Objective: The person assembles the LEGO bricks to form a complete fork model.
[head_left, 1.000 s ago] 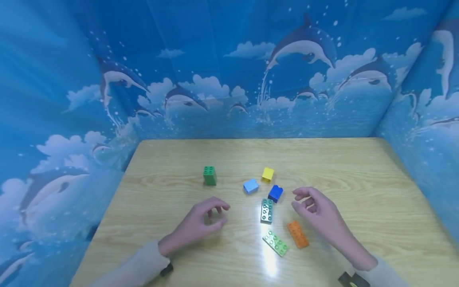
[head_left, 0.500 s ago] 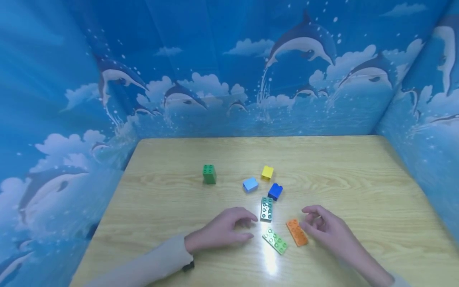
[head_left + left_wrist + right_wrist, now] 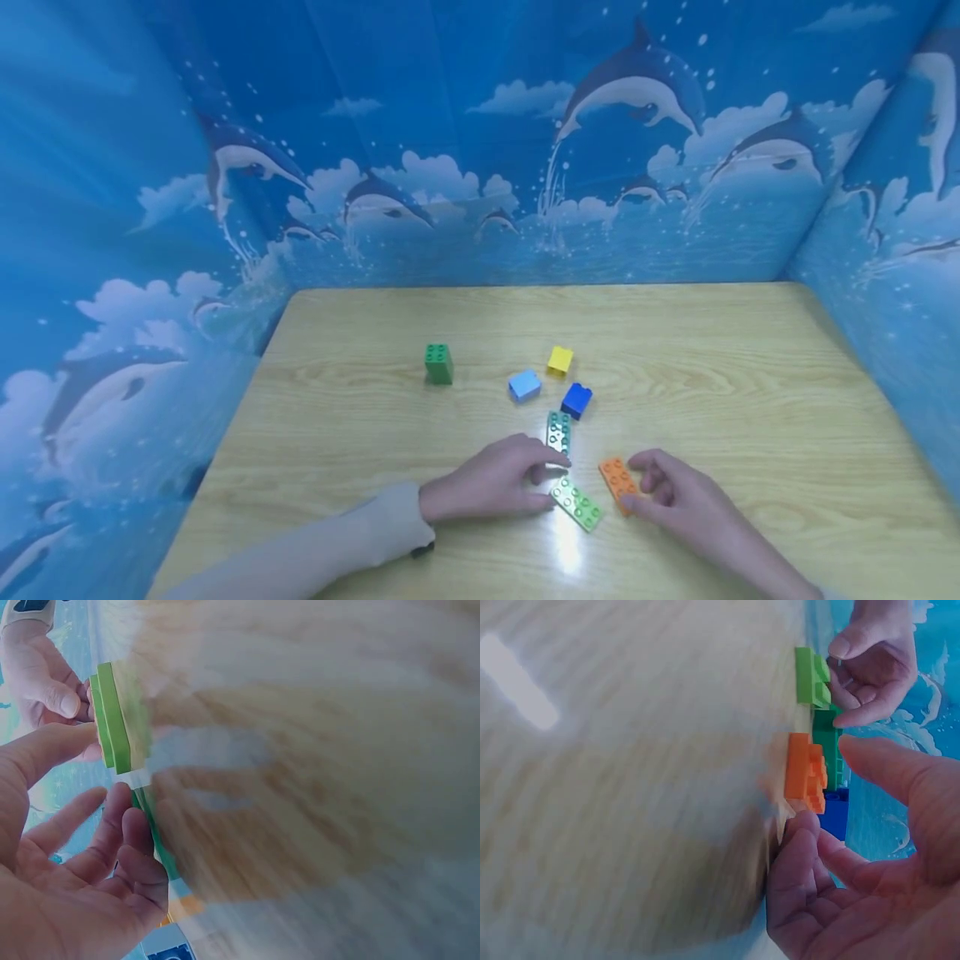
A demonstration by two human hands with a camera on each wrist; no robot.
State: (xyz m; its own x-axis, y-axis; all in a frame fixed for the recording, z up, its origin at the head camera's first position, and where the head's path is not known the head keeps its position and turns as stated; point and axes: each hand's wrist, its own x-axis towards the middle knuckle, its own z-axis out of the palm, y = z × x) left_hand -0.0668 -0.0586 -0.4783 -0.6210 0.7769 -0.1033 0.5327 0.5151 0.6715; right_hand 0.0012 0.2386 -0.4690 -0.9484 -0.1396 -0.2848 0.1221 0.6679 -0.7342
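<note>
Flanking the light-green brick (image 3: 576,504) and orange brick (image 3: 618,483) are both hands (image 3: 498,479) (image 3: 682,497).

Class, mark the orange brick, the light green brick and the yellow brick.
Orange brick (image 3: 617,480): head view, studded top.
Light green brick (image 3: 577,503): head view, studded top.
Yellow brick (image 3: 561,359): head view, upward face.

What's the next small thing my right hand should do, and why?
Your right hand should probably pinch the orange brick next: the right wrist view shows the brick between its thumb and fingers, and the head view shows it lying flat on the table.
</note>
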